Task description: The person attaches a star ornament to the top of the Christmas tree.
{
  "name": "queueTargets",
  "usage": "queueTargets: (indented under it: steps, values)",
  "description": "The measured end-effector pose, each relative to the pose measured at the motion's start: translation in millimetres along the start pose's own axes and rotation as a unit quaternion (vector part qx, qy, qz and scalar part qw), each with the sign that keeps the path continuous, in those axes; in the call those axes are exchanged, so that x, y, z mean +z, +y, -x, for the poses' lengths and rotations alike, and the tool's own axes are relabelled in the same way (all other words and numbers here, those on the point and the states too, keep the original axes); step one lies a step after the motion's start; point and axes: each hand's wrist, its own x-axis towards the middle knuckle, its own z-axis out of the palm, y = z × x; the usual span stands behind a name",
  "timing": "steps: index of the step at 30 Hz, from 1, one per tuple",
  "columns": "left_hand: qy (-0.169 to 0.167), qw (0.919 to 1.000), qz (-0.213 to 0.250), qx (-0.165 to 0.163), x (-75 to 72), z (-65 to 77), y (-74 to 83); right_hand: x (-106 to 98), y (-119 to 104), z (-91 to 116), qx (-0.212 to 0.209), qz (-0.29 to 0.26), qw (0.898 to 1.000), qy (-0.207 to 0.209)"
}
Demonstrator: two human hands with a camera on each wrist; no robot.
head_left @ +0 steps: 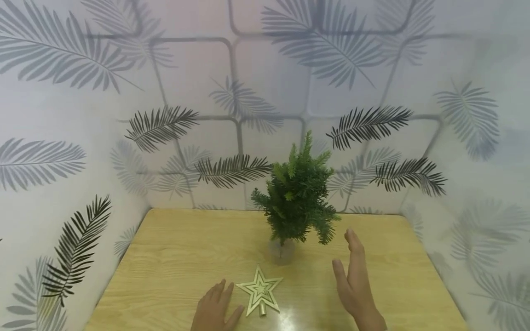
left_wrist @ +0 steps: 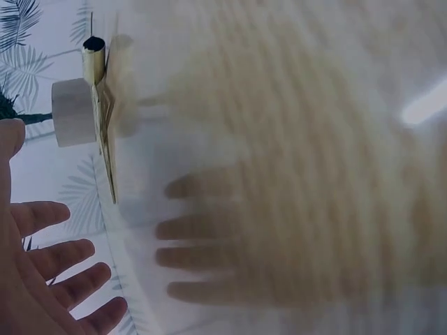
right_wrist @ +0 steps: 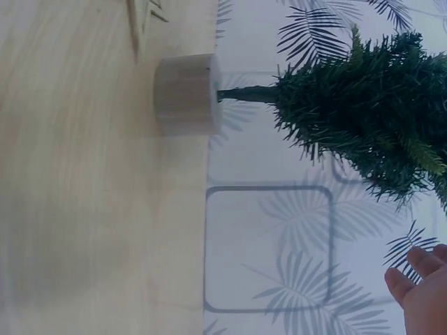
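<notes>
A small artificial Christmas tree (head_left: pixel 300 195) stands upright on a pale round base (right_wrist: pixel 187 95). In front of it lies a gold star tree topper (head_left: pixel 261 290), its short tube toward the person; the left wrist view shows the star (left_wrist: pixel 105 115) edge-on. Just left of the star, my left hand (head_left: pixel 217 308) hovers low with fingers extended and holds nothing. To the right of the tree my right hand (head_left: pixel 358 285) is raised, thumb apart from straight fingers, also holding nothing. Only some fingertips (right_wrist: pixel 399 285) of it show in the right wrist view.
The light wooden table (head_left: pixel 186 248) reflects a bright glare near its front. Behind and on both sides rise walls (head_left: pixel 273 82) covered with grey and black leaf patterns. The tree's base stands near the middle of the table, behind the star.
</notes>
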Motion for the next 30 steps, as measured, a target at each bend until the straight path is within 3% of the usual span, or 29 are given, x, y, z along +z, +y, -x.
queueTargets:
  steps: [9, 17, 23, 30]
  values:
    - [-0.034, 0.9988, 0.029, -0.02, 7.7, 3.1, 7.9, 0.6, -10.2, -28.1, -0.056, -0.01, 0.998, 0.005]
    - [-0.105, 0.9917, 0.036, -0.065, 16.7, 4.2, 11.9, 2.1, -22.2, -49.1, -0.104, -0.01, 0.995, 0.012]
    - [-0.1, 0.9914, 0.031, -0.079, 20.1, 4.4, 15.3, 7.2, -32.2, -65.4, -0.145, -0.016, 0.989, 0.02]
    - [-0.098, 0.9924, 0.022, -0.072, 20.8, 4.4, 17.8, 11.2, -41.0, -76.6, -0.131, -0.028, 0.991, 0.005]
